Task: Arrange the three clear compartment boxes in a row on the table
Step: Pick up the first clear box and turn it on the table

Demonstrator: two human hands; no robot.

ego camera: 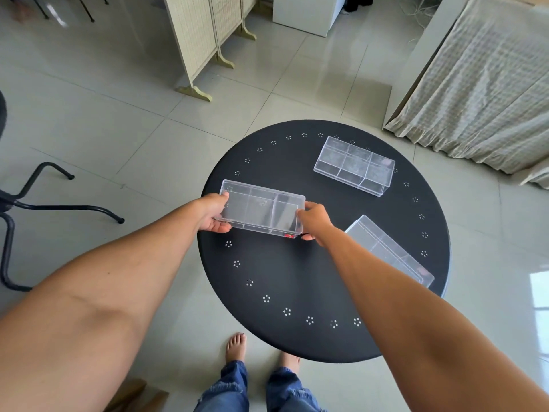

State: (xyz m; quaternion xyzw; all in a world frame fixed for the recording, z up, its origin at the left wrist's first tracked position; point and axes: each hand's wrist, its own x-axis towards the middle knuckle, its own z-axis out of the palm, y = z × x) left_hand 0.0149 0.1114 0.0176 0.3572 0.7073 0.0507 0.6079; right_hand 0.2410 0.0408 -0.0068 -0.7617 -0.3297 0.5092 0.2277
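Note:
Three clear compartment boxes are on or over the round black table (320, 275). The nearest-left box (261, 209), with a small red sticker at its front corner, is held at both short ends: my left hand (212, 214) grips its left end and my right hand (315, 221) grips its right end. It sits at the table's left edge; I cannot tell if it is lifted or resting. A second box (355, 165) lies angled at the far right of the table. The third box (389, 251) lies at the right, partly hidden behind my right forearm.
The table has a ring of small white dot patterns near its rim. A black chair base (44, 203) stands on the tiled floor at left. A folding screen (202, 46) stands beyond, and a cloth-draped bed or cabinet (481, 84) at right. My bare feet (237, 346) are below the table's near edge.

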